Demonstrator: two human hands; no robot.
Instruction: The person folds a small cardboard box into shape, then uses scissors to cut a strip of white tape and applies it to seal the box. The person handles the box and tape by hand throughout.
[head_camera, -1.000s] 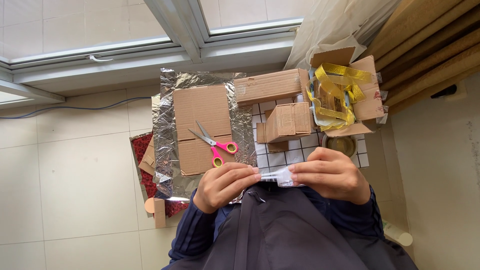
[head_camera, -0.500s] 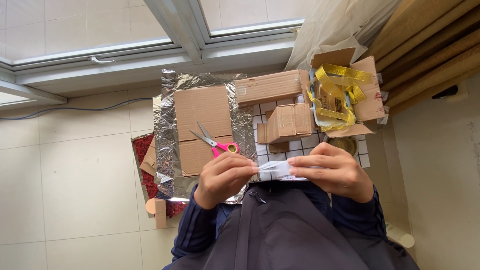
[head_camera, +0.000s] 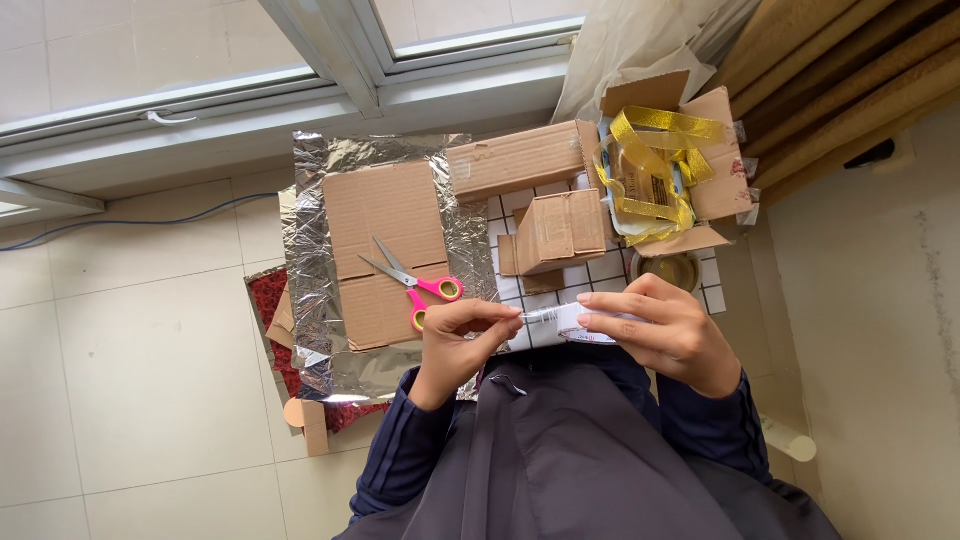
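Note:
My right hand grips a small white roll of tape in front of my chest. My left hand pinches the free end of a clear strip that stretches between the two hands. Just beyond my left hand, pink-handled scissors lie half open on a flat cardboard sheet, which rests on crinkled aluminium foil. My dark sleeves and lap fill the bottom of the view.
A small closed cardboard box and a longer one sit on a white gridded mat. An open box with gold ribbon stands at the right. A red glitter sheet, tiled floor and window frame surround them.
My hands have moved slightly apart, and the tape strip between them has grown longer. Nothing on the floor has shifted.

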